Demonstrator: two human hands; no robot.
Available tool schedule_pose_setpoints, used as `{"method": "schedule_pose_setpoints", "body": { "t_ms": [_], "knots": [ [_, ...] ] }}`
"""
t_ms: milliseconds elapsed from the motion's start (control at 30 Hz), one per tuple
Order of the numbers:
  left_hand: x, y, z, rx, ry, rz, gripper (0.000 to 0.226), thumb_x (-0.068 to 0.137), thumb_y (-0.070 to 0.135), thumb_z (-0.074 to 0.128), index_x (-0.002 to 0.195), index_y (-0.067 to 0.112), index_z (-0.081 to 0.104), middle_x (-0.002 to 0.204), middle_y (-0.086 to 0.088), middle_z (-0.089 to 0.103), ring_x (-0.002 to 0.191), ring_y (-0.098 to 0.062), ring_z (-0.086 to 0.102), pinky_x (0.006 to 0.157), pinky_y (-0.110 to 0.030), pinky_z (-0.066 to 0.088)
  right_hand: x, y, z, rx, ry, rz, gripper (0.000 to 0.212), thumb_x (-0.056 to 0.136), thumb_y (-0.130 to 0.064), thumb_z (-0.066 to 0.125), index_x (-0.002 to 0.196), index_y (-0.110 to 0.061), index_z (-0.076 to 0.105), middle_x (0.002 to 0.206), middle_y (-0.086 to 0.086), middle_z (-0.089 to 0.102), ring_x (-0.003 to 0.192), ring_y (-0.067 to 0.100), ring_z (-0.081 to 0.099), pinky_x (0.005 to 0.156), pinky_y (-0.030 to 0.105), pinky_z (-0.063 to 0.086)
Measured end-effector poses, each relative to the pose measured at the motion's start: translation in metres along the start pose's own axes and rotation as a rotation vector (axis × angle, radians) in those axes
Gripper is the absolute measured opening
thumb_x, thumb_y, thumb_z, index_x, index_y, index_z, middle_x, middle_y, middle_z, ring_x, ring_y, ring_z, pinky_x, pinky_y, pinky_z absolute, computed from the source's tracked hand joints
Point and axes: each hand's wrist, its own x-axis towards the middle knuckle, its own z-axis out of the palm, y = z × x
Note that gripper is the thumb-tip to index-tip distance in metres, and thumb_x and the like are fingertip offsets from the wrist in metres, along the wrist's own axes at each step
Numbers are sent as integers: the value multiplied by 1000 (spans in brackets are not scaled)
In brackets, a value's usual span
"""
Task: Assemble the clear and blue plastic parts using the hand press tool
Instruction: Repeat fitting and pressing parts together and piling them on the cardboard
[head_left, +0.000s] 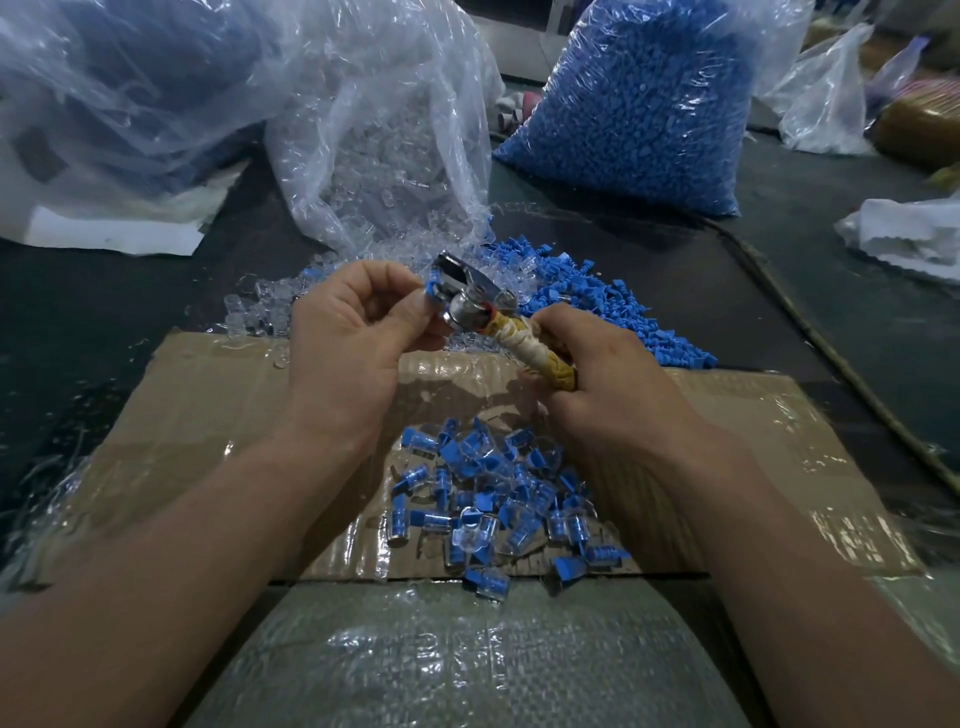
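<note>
Hands: 2. Hand press tool (470, 296): 1. Cardboard sheet (218, 415): 1. Bag of blue parts (644, 109): 1. Bag of clear parts (384, 140): 1.

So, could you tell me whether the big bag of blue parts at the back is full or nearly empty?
Full: the bag of blue parts bulges with blue pieces nearly to its top.

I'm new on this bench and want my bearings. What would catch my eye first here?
First the hands at centre: the left hand holds a blue part at the head of the metal press, while the right hand grips its wrapped handle. Below them, a pile of joined parts lies on taped cardboard. Behind, right of centre, stands a big bag of blue parts.
</note>
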Motion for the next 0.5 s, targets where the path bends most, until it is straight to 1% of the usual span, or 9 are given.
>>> {"method": "schedule_pose_setpoints", "body": {
  "t_ms": [300, 400, 500],
  "knots": [
    [0, 0, 0, 23, 13, 0, 12, 82, 0, 59, 78, 11, 58, 66, 3, 64, 61, -8, 63, 60, -16, 51, 1, -1, -2, -10, -7, 15, 23, 81, -16, 62, 90, -27, 45, 75, -17, 43, 70, 2, 42, 57, 22, 28],
    [-1, 0, 1, 48, 9, 2, 11, 82, 0, 59, 78, 10, 58, 70, -2, 63, 61, -7, 62, 60, -16, 51, 2, 0, 0, -19, -6, 15, 24, 80, -14, 62, 89, -28, 44, 75, -17, 43, 70, -1, 41, 56, 22, 28],
    [-1, 0, 1, 39, 13, -10, 10, 82, 0, 59, 78, 9, 58, 72, -5, 63, 62, -9, 62, 60, -16, 51, 3, 0, 0, -23, -1, 15, 25, 80, -16, 63, 89, -29, 44, 74, -17, 43, 69, 3, 43, 57, 24, 29]
  ]
}}
